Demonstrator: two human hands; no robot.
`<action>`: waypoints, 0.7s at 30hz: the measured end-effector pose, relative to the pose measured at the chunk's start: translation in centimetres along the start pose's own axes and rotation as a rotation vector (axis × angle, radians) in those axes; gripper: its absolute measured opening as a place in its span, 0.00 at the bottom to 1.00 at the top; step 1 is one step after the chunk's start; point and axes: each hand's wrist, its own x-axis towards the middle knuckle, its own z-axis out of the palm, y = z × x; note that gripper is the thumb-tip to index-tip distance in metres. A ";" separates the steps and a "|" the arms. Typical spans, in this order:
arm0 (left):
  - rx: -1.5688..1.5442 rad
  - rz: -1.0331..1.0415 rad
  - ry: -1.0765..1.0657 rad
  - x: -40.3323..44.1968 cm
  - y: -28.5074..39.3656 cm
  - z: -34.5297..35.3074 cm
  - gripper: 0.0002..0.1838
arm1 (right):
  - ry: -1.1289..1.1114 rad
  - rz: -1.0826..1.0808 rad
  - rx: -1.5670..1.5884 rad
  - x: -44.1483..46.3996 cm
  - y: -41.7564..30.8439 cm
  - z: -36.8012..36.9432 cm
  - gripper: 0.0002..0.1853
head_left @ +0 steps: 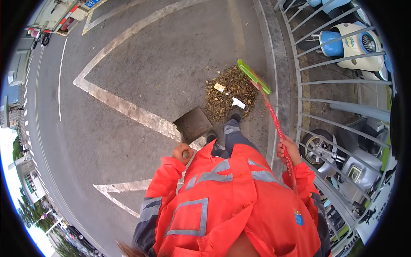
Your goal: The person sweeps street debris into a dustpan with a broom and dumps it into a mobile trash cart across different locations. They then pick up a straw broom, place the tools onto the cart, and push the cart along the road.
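My left hand (pixel 183 153) is closed around the handle of a dustpan (pixel 193 124), whose dark, worn pan rests on the asphalt just ahead of my feet. My right hand (pixel 289 150) grips the red-wrapped handle of a broom (pixel 274 118). The broom's bright green head (pixel 254 77) lies against the far right edge of a pile of dry leaves (pixel 222 103). On the pile are a white scrap of paper (pixel 238 103) and a small yellowish piece of litter (pixel 219 87). The dustpan sits to the left of the pile, close to it.
A stone kerb (pixel 276 55) and a grey metal fence (pixel 300 81) run along my right, with parked scooters (pixel 357 45) behind the bars. White painted lines (pixel 115 100) cross the road on my left. A truck (pixel 55 17) stands at the upper left.
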 end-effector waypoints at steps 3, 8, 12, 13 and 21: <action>0.092 0.024 -0.041 2.9 1.4 2.4 0.09 | 0.012 0.007 -0.012 2.5 -3.4 -0.4 0.08; 0.087 -0.019 -0.033 6.2 3.3 5.8 0.09 | -0.007 0.087 0.034 5.5 -7.3 -2.3 0.06; 0.110 -0.031 -0.082 7.1 3.5 7.1 0.09 | -0.067 0.155 0.058 6.6 -9.1 -3.2 0.06; 0.110 -0.030 -0.083 7.2 3.4 7.3 0.09 | -0.087 0.194 0.074 6.4 -9.3 -3.2 0.06; 0.128 -0.049 -0.133 9.4 4.3 8.6 0.08 | -0.071 0.214 0.012 6.2 -10.6 -3.2 0.06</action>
